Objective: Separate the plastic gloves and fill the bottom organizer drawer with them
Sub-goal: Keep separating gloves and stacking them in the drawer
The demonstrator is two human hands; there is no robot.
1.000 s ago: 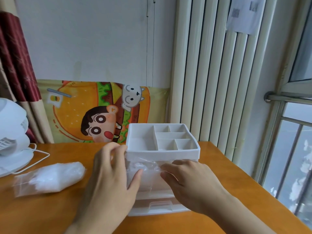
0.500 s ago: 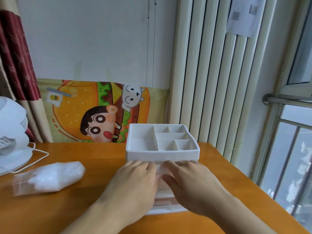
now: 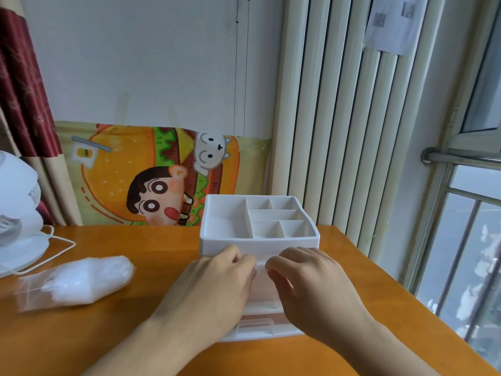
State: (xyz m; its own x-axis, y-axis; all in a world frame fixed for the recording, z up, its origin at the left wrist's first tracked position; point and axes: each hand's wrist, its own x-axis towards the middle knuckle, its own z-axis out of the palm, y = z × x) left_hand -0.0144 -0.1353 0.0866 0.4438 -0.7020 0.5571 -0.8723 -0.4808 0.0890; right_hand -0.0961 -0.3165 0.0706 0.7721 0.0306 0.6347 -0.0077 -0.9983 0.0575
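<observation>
A white organizer (image 3: 260,241) with a divided top tray stands on the wooden table (image 3: 95,340). Its bottom drawer (image 3: 257,325) is pulled out toward me. My left hand (image 3: 214,289) and my right hand (image 3: 311,289) are side by side over the open drawer, fingers bent down just under the tray's front edge. Between them they pinch a thin clear plastic glove (image 3: 260,280), which is mostly hidden under the hands. A clear bag of plastic gloves (image 3: 78,280) lies on the table to the left, apart from both hands.
A white fan (image 3: 16,213) with a white cable (image 3: 54,256) sits at the far left edge. A cartoon poster (image 3: 151,175) leans against the back wall. A radiator (image 3: 339,118) and a window (image 3: 466,240) border the table's right side.
My hands have come together over the drawer and lowered, now covering the glove that showed between them. My left hand has moved right, toward the middle of the organizer.
</observation>
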